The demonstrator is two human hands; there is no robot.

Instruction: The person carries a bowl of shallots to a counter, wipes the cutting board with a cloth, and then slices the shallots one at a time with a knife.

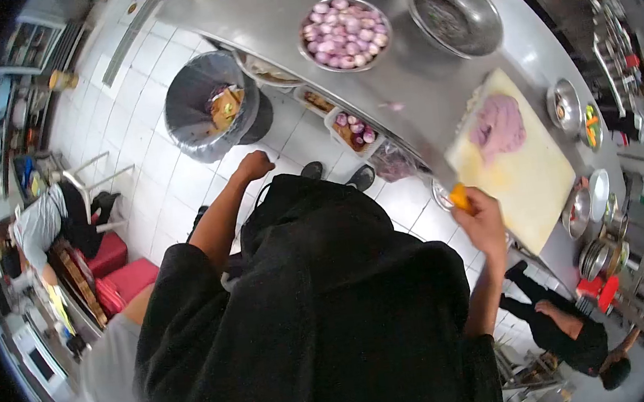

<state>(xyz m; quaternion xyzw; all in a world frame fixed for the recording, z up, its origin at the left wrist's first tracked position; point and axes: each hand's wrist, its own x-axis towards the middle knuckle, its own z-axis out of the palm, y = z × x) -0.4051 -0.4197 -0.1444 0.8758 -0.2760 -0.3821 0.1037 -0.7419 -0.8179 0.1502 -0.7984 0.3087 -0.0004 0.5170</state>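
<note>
My right hand (482, 219) grips a knife (459, 197) by its yellow handle, with the blade pointing up and left beside the near edge of the cutting board. The blade is blurred. On the white cutting board (539, 178) lies a heap of chopped pinkish-purple onion (501, 127). My left hand (255, 165) is away from the table, over the floor near the lined trash bin (189, 132). Its fingers are curled closed and nothing shows in them. A metal bowl (303, 54) full of peeled shallots stands further along the table.
Large metal bowls (471, 48) stand at the back of the steel table (263, 11). Smaller bowls (563, 106) line its far side. Below the edge, a container (367, 149) holds unpeeled purple onions. One person (563, 332) is at lower right; another (46, 222) is at left.
</note>
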